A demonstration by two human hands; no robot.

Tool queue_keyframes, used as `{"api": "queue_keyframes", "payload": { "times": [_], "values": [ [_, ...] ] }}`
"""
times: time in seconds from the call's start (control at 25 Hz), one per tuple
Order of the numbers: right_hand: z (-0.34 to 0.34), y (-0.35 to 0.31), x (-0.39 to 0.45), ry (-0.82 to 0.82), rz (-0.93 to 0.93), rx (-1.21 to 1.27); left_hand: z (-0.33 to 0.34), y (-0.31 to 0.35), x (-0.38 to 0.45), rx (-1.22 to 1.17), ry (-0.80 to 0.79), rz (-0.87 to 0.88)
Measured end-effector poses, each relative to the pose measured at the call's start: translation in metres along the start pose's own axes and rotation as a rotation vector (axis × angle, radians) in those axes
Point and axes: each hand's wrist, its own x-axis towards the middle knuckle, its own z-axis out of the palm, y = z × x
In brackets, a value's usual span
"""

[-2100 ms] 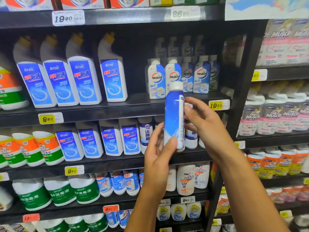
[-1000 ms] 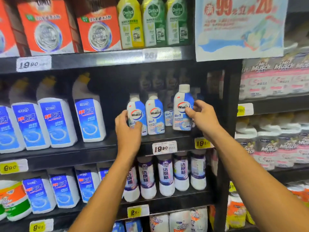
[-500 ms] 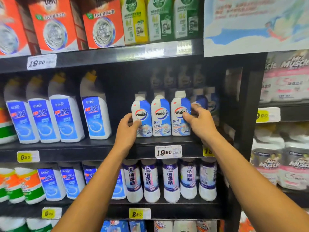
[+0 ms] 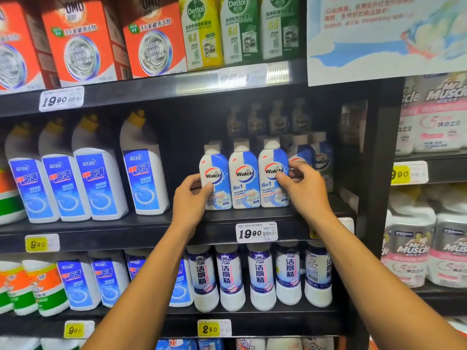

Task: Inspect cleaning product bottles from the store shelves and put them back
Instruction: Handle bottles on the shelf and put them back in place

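Fingers (image 4: pixel 299 170) of right hand (image 4: pixel 303 190) curled round right Walch bottle (image 4: pixel 274 173), left hand (image 4: pixel 192 195) gripped left bottle (image 4: pixel 214 178), both upright on shelf (image 4: pixel 151 228); best squared labels-forward, pressed gently.

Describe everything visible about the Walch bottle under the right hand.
The right Walch bottle is the third of three front-row bottles standing upright on the black shelf, above the 19.90 price tag. It looks like white plastic with a white cap and a blue-and-white label reading "Walch", "6in1" and "washing machine cleaner". It stands close beside the middle Walch bottle. The right hand grips it from the right, thumb on the label front.
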Motion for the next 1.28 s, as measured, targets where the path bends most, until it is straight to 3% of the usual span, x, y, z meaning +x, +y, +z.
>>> {"api": "queue_keyframes", "payload": {
  "times": [0.52, 0.8, 1.28],
  "values": [
    [0.006, 0.001, -0.009, 0.048, 0.007, -0.056, 0.004, -0.001, -0.010, -0.001, 0.048, 0.002],
    [0.002, -0.005, -0.021, 0.089, -0.131, -0.054, -0.001, 0.015, -0.028, -0.018, 0.069, 0.011],
    [-0.001, -0.028, -0.053, 0.105, -0.161, 0.203, -0.032, 0.050, -0.097, -0.207, 0.076, -0.083]
  ]
}}
